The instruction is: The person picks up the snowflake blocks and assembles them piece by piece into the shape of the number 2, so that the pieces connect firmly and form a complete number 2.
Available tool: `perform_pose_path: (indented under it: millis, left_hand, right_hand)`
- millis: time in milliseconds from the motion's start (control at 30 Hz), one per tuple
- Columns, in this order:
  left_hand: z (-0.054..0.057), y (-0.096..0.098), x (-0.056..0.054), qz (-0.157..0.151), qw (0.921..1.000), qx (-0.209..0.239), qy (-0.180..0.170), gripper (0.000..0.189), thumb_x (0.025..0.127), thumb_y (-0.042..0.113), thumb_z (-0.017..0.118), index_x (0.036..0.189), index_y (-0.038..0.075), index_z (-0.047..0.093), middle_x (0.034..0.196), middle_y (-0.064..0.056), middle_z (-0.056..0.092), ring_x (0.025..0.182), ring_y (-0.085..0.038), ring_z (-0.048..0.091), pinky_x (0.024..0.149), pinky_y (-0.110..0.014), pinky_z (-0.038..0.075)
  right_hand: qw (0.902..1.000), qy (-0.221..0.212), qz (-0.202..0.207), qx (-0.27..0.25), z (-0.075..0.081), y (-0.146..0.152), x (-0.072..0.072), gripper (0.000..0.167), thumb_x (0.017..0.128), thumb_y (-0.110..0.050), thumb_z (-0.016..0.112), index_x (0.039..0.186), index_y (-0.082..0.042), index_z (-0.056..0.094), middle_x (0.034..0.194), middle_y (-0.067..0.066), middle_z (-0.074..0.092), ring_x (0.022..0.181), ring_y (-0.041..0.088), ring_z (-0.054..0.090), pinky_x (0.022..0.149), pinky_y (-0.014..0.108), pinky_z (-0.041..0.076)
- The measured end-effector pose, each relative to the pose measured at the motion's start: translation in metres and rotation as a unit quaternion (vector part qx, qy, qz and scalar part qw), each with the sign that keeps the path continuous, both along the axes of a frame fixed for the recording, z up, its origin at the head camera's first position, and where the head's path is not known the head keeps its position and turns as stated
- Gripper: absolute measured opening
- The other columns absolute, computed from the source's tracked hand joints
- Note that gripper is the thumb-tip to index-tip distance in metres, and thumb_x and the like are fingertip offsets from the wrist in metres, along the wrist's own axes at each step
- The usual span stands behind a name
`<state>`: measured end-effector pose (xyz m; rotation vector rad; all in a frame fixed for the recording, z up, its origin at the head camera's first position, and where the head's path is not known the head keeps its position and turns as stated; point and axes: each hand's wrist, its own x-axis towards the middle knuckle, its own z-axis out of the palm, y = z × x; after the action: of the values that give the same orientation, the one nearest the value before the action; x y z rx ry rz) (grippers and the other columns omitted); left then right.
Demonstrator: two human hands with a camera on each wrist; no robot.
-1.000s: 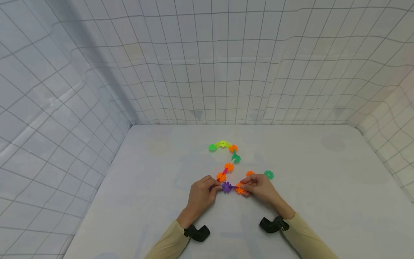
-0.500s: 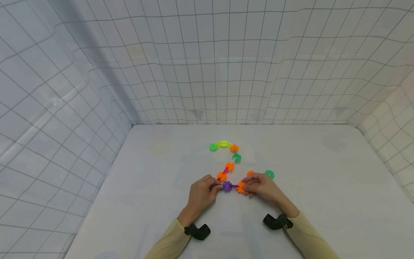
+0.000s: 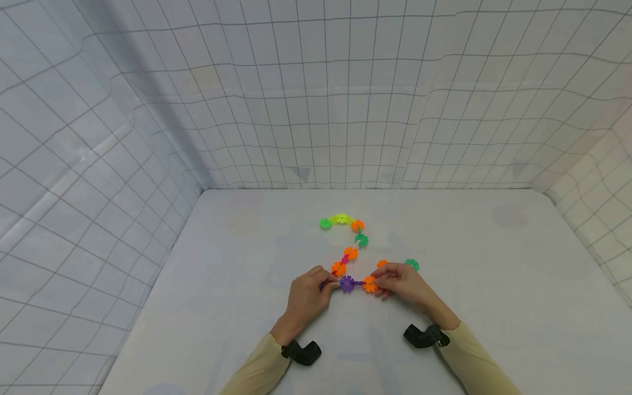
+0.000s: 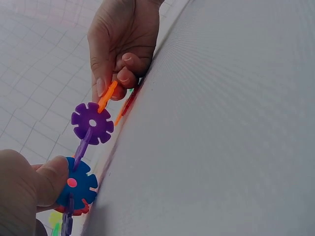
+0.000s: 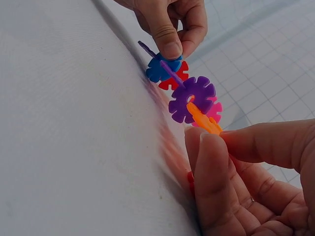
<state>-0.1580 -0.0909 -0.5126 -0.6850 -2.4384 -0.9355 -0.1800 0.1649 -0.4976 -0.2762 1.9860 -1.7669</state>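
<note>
My left hand (image 3: 309, 296) pinches a blue notched disc (image 4: 86, 184) between thumb and finger. A purple snowflake disc (image 3: 347, 283) is linked to it through another thin purple disc (image 4: 82, 147) seen edge-on. At the right end of this row, my right hand (image 3: 401, 284) pinches an orange snowflake disc (image 3: 369, 284) by its outer edge. That orange disc is slotted into the purple one, as the right wrist view shows. Behind the blue disc, a red disc (image 5: 174, 78) is partly covered. From near my left fingertips the linked chain winds away across the white table.
The chain runs through an orange disc (image 3: 338, 268), a pink disc (image 3: 345, 259) and a green disc (image 3: 362, 240) to a light green disc (image 3: 325, 224). Beyond my right hand lie an orange disc (image 3: 382, 264) and a green disc (image 3: 412, 265). Gridded white walls enclose the table.
My right hand has shifted slightly right, and its fingers now cover less of the orange disc. The left hand keeps its hold in nearly the same place.
</note>
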Motion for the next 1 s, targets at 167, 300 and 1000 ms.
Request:
perform_pose_path:
  millis: [167,300,1000]
  left_hand:
    - [-0.001,0.0,0.0,-0.002,1.0,0.001,0.005,0.01,0.078,0.013,0.08,0.078,0.013,0.07,0.074,0.006,0.059,0.059,-0.002,0.048,0.053,-0.015,0.043]
    - [-0.002,0.0,-0.001,-0.003,0.9999,0.004,0.012,0.011,0.077,0.013,0.08,0.078,0.013,0.069,0.073,0.006,0.059,0.058,-0.002,0.048,0.052,-0.015,0.042]
    - [-0.001,-0.001,-0.001,-0.005,1.0,0.002,0.006,0.011,0.077,0.012,0.08,0.079,0.013,0.07,0.074,0.007,0.059,0.06,-0.001,0.05,0.054,-0.015,0.044]
  right_hand:
    - [1.0,-0.001,-0.003,-0.002,0.0,0.0,0.0,0.027,0.091,-0.005,0.061,0.111,0.013,0.057,0.087,0.018,0.068,0.073,0.027,0.067,0.065,0.034,0.055]
    - [1.0,0.004,0.0,-0.001,-0.002,0.0,0.0,0.026,0.091,-0.004,0.061,0.11,0.014,0.058,0.088,0.019,0.068,0.075,0.028,0.067,0.066,0.035,0.055]
    - [0.9789,0.103,-0.088,0.153,0.011,0.037,-0.014,0.02,0.091,-0.017,0.065,0.1,0.001,0.067,0.078,0.009,0.066,0.065,0.024,0.061,0.055,0.029,0.049]
